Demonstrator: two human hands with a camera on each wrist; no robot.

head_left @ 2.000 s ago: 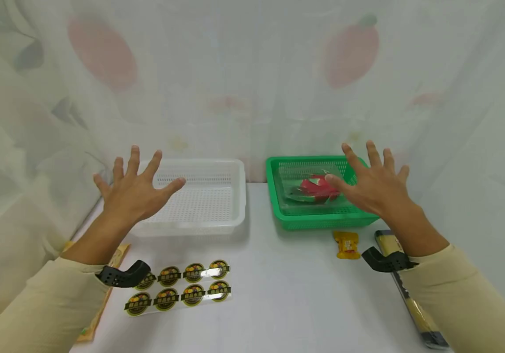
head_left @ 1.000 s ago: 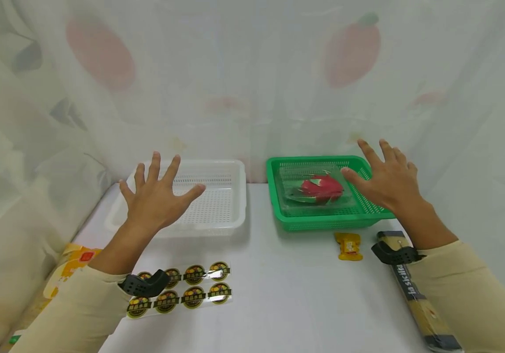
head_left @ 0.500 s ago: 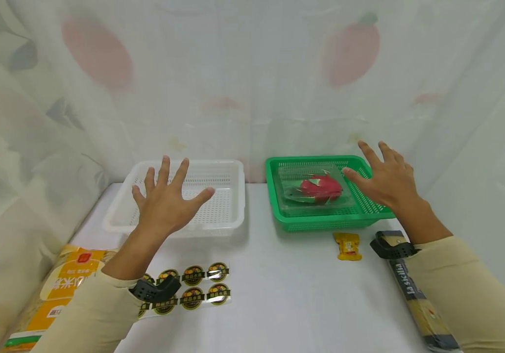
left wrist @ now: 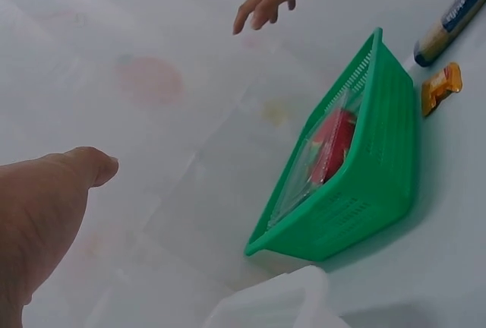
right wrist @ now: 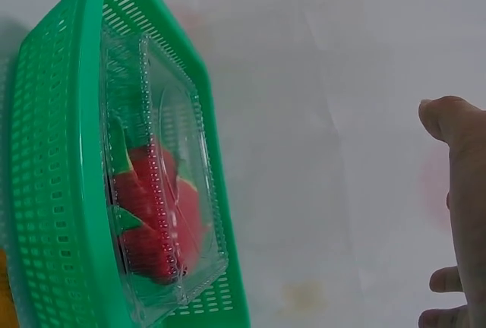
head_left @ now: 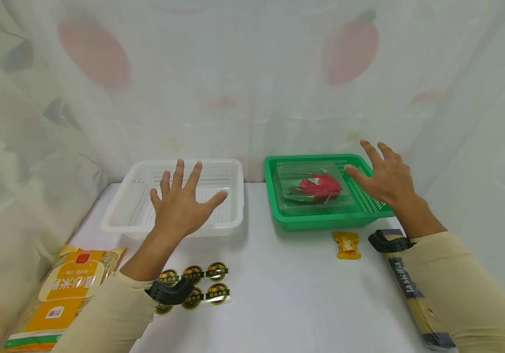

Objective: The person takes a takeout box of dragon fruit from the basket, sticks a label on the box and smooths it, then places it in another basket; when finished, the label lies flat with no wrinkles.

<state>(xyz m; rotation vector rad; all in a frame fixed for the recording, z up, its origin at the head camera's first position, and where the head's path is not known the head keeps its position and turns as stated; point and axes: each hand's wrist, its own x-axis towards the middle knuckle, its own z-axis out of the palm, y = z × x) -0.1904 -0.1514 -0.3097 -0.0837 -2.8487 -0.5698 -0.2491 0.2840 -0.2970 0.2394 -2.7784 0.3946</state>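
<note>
My left hand (head_left: 181, 211), fingers spread, hovers in front of the white plastic basket (head_left: 117, 228) and overlaps it in the head view. My right hand (head_left: 386, 179) is held with fingers apart beside the right end of the green basket (head_left: 311, 224); it holds nothing. Inside the green basket lies a clear plastic box (right wrist: 163, 85) with a red dragon fruit (head_left: 320, 188) in it. Below my left wrist is a clear sheet of round black-and-gold stickers (head_left: 217, 293), partly covered by the wrist camera and sleeve.
A small yellow packet (head_left: 347, 245) lies in front of the green basket. A long pasta pack (head_left: 411, 289) lies at right, partly under my right sleeve. An orange and yellow bag (head_left: 67, 294) lies at front left. A pale fruit-print curtain (head_left: 243, 73) hangs behind the baskets.
My left hand has moved right and slightly down, uncovering the orange bag and the left part of the white basket. My right hand moved a little right, then stayed nearly still.
</note>
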